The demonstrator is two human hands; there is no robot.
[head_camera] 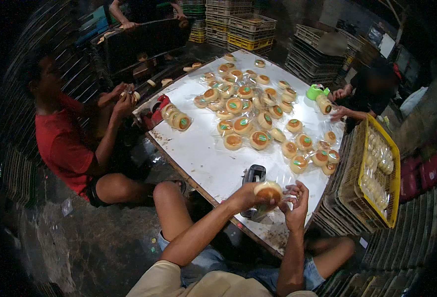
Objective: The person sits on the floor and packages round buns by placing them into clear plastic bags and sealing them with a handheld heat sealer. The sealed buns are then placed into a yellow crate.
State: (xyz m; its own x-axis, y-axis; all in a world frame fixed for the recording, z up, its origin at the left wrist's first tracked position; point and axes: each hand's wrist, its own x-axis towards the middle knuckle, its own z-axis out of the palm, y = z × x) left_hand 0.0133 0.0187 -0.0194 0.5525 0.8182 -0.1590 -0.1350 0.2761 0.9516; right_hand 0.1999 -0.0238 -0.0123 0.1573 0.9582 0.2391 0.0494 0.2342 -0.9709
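Note:
Over the near edge of the white tabletop (203, 163), my left hand (249, 196) holds a round bread bun (267, 193) with a browned face, apparently in clear plastic film. To its right is my right hand (295, 206), fingers bent and spread close to the bun; whether they pinch the film is unclear. A dark tape dispenser (256, 172) stands on the table behind my left hand and is partly hidden by it. Beyond it lie several bagged buns (260, 139), many bearing a green sticker.
A co-worker in red (64, 148) handles a bun at left, beside a red dispenser (160, 105). Opposite right, another person's hands (339, 111) hold stacked buns by a green dispenser (316, 91). A yellow-rimmed crate (397, 178) of packed buns tops a stack at right.

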